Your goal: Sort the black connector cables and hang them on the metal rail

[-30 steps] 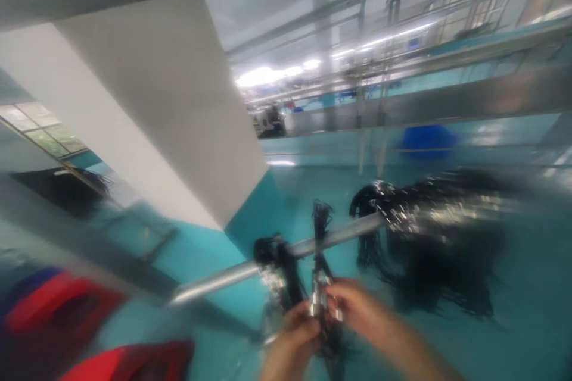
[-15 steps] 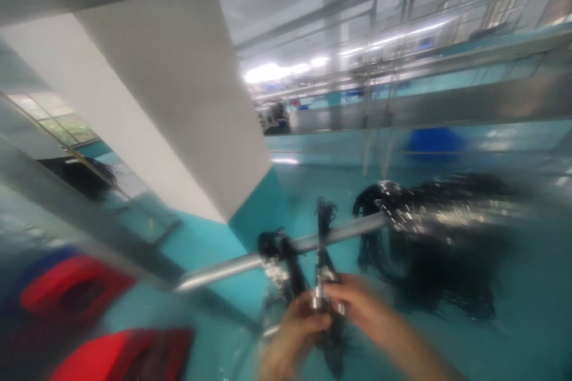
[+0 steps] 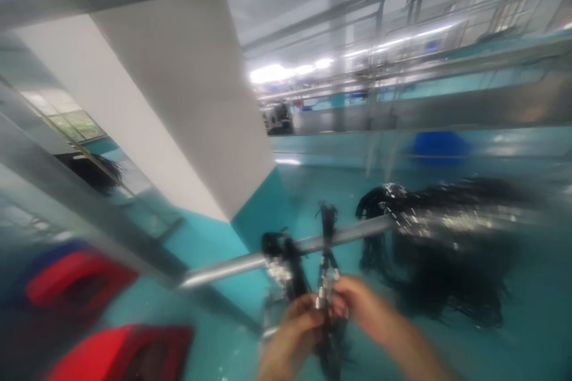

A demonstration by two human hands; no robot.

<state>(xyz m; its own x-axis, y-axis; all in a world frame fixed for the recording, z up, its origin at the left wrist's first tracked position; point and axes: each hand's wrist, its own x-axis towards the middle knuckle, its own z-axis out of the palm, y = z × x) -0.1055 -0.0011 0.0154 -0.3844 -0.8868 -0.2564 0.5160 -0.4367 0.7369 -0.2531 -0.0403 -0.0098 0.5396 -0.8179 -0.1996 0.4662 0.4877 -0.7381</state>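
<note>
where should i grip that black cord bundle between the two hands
Probably at the narrow silvery section, pinched from left and right: the black cord bundle is slim there, while its loose strands splay at the top. The left hand and right hand are on those sides. Blur hides finer detail.

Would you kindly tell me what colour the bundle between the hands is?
The bundle is black with silvery parts, as the head view shows.
</note>
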